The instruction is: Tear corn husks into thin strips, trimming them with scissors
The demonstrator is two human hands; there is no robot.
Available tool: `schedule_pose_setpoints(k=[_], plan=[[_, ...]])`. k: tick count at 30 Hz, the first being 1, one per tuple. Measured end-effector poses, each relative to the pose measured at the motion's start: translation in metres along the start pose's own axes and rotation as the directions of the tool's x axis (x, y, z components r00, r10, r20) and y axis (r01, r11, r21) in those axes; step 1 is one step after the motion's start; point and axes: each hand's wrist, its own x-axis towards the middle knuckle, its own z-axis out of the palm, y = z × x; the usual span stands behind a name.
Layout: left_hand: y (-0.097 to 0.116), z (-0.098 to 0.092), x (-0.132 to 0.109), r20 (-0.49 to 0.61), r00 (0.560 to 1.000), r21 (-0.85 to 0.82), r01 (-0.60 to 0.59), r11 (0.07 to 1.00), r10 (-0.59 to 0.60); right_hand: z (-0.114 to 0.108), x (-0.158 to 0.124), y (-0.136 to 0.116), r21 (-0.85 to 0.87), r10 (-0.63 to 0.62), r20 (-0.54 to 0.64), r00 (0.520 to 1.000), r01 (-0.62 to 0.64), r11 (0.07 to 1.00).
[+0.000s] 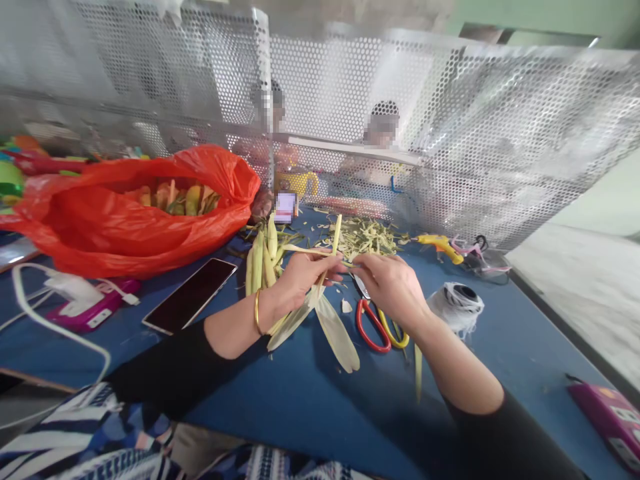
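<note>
My left hand (295, 283), with a gold bangle at the wrist, pinches a bundle of pale green leaf strips (337, 330). Two broad ends of the bundle hang below the fingers, and one narrow strip points up. Close on its right, my right hand (393, 287) has its fingers pinched together at the strips; its fingertips partly hide what they grip. Under that hand lie scissors (361, 323) with one red and one yellow handle, blades partly covered. Longer pale green leaf pieces (257, 260) rest left of my hands. Behind them spreads a heap of leaf scraps (370, 237).
A red plastic bag (125, 233) with leafy pieces stands back left, near a phone (190, 297) and purple power strip (93, 310). To the right are a white thread spool (456, 307), yellow glue gun (440, 245) and another purple strip (607, 420). A perforated screen (345, 80) borders the table.
</note>
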Motion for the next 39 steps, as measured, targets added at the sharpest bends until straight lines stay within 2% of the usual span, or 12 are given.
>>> schedule_pose_setpoints(k=[2, 5, 10, 12, 14, 17, 21, 24, 28, 31, 34, 39], plan=[[-0.003, 0.001, -0.001, 0.03, 0.999, 0.005, 0.016, 1.0, -0.016, 0.004, 0.0, 0.001, 0.034, -0.012, -0.008, 1.0, 0.012, 0.999], [-0.003, -0.001, 0.0, 0.151, 0.988, 0.02, 0.042, 0.999, -0.044, 0.005, 0.0, 0.003, 0.051, -0.046, -0.035, 0.998, 0.047, 0.998], [0.004, -0.017, 0.014, 0.365, 0.925, -0.082, 0.141, 0.987, -0.102, -0.005, 0.001, 0.011, 0.002, -0.015, -0.172, 0.985, 0.016, 1.0], [0.006, -0.025, 0.022, 0.377, 0.919, -0.15, 0.182, 0.972, -0.114, -0.01, 0.002, 0.013, 0.004, -0.027, -0.193, 0.981, 0.028, 1.0], [0.006, -0.032, 0.028, 0.367, 0.911, -0.163, 0.263, 0.951, -0.189, -0.014, 0.002, 0.014, 0.035, -0.056, -0.191, 0.98, 0.064, 0.997], [0.01, -0.039, 0.027, 0.401, 0.863, -0.066, 0.363, 0.929, -0.309, -0.018, 0.003, 0.013, 0.068, -0.116, -0.162, 0.98, 0.128, 0.989], [0.018, -0.036, 0.004, 0.47, 0.851, 0.088, 0.219, 0.972, -0.234, -0.018, 0.0, 0.005, 0.026, -0.205, -0.107, 0.973, 0.209, 0.978], [0.017, -0.03, -0.015, 0.392, 0.901, 0.169, 0.126, 0.978, -0.184, -0.014, -0.004, -0.004, -0.045, -0.249, -0.075, 0.966, 0.246, 0.968], [0.001, -0.027, -0.028, 0.305, 0.943, 0.25, 0.057, 0.967, -0.134, -0.005, -0.014, -0.015, -0.093, -0.258, -0.041, 0.965, 0.254, 0.963], [-0.015, -0.026, -0.029, 0.259, 0.964, 0.279, -0.016, 0.96, -0.059, 0.006, -0.024, -0.021, -0.077, -0.219, -0.062, 0.974, 0.214, 0.974], [-0.025, -0.027, -0.027, 0.262, 0.961, 0.297, 0.0, 0.955, -0.082, 0.016, -0.034, -0.022, -0.023, -0.127, -0.102, 0.987, 0.125, 0.992], [-0.03, -0.027, -0.028, 0.3, 0.945, 0.34, 0.019, 0.94, -0.127, 0.019, -0.037, -0.021, 0.292, 0.026, -0.048, 0.998, -0.011, 0.956]])
